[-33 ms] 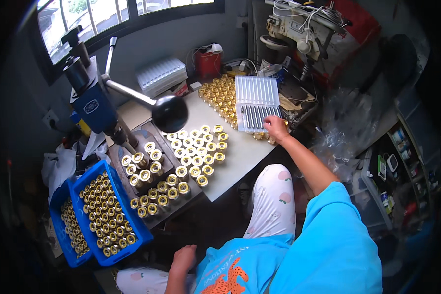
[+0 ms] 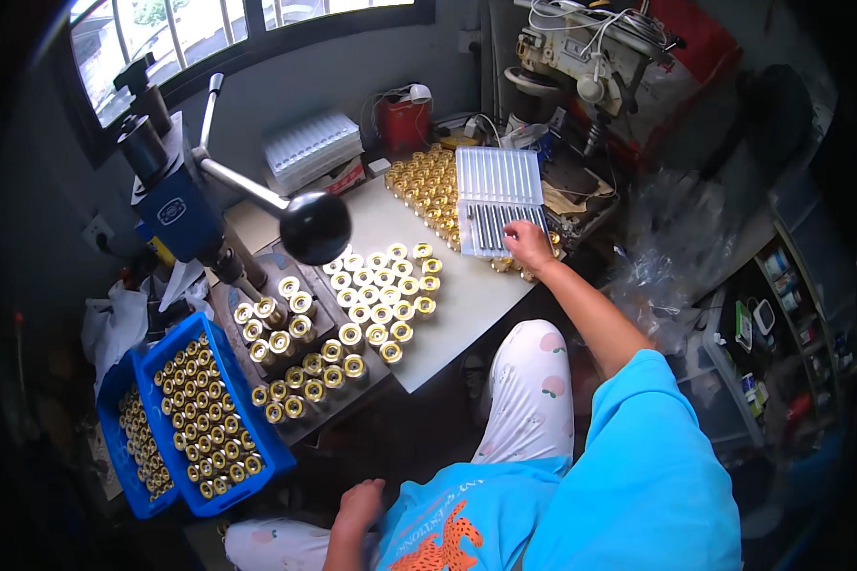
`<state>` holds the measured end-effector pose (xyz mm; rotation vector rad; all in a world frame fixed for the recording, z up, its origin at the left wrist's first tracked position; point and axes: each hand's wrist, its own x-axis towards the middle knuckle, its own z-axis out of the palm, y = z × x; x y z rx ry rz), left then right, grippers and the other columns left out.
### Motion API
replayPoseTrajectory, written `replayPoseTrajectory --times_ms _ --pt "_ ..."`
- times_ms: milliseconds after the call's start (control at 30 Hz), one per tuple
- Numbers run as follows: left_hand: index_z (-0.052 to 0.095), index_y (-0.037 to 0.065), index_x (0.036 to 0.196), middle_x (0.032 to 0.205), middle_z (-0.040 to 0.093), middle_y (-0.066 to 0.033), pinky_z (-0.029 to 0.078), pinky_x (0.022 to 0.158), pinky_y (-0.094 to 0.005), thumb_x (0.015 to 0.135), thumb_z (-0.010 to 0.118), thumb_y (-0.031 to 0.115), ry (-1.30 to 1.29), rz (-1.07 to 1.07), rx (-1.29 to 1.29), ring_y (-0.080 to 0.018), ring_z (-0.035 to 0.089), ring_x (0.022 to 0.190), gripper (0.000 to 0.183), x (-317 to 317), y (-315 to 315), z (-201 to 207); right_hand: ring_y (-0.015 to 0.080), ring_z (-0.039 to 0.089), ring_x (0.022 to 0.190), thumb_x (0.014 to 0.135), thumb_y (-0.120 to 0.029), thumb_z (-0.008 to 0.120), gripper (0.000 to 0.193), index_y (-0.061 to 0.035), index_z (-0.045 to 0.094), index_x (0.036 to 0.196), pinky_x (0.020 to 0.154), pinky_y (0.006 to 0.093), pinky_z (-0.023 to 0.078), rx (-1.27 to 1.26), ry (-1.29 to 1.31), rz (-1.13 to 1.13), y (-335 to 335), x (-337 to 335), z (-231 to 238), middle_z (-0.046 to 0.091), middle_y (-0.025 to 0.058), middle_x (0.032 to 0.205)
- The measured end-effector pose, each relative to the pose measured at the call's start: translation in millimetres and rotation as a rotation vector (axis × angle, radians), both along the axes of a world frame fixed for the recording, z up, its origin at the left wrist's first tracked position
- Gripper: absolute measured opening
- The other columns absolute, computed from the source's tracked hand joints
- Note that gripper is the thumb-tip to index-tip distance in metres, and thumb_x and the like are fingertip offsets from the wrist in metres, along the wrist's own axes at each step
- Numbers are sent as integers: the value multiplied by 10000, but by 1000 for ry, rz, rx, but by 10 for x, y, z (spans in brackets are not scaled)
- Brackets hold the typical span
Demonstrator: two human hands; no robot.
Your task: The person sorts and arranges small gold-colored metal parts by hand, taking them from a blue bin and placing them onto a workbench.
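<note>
At the far side of the table, my right hand point(image 2: 531, 246) reaches over the near edge of an open clear plastic case point(image 2: 498, 176). Its fingers are pinched together by a row of slim dark metal rods point(image 2: 493, 226); whatever is between them is hidden. Brass-coloured cylindrical parts point(image 2: 424, 183) lie under and around the case. Low by my lap, my left hand point(image 2: 360, 504) is away from the table, its fingers too blurred to make out. More ringed brass parts point(image 2: 383, 295) stand in rows on the table's middle.
A blue lever press point(image 2: 186, 214) stands at left, its black ball knob point(image 2: 315, 228) jutting over the table. Several brass parts surround its base. Blue bins point(image 2: 281, 457) of similar parts are at the near left. Stacked clear cases point(image 2: 312, 147) and a sewing machine point(image 2: 576, 62) sit behind.
My right hand has shifted slightly left over the rods. The press lever's ball knob has swung a little left and down. My left hand has barely moved.
</note>
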<state>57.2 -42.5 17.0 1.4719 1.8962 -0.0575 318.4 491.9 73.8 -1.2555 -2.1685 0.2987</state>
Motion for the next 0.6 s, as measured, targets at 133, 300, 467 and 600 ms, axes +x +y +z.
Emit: replayPoseTrajectory --times_ms 133,300,467,600 --pt "657 75 1153 1148 657 -178 485 939 -418 912 532 204 -34 31 -103 -345 619 1087 301 258 1 -76 351 610 1018 785 -108 664 245 -48 682 1022 911 415 494 43 -56 45 388 -472 -111 635 172 1033" --pt "652 75 1162 1159 651 -178 483 942 -426 914 507 192 -3 123 -124 -341 614 1100 310 333 -70 -133 362 570 1097 793 -36 602 252 -44 670 1035 964 426 477 42 -202 62 805 -874 -185 611 182 1099" --pt "651 48 1106 1160 644 -179 501 919 -439 866 473 61 -28 104 -124 -337 617 1105 299 341 -96 -58 380 592 1064 763 32 528 216 -8 676 914 948 434 485 117 -428 133 1044 -917 -267 632 211 1065" --pt "659 41 1071 1147 649 -181 515 891 -450 886 511 121 -58 80 -123 -346 625 1089 250 265 -120 -85 416 588 992 729 38 573 168 31 646 880 893 455 487 6 -377 114 663 -1036 44 625 247 1002"
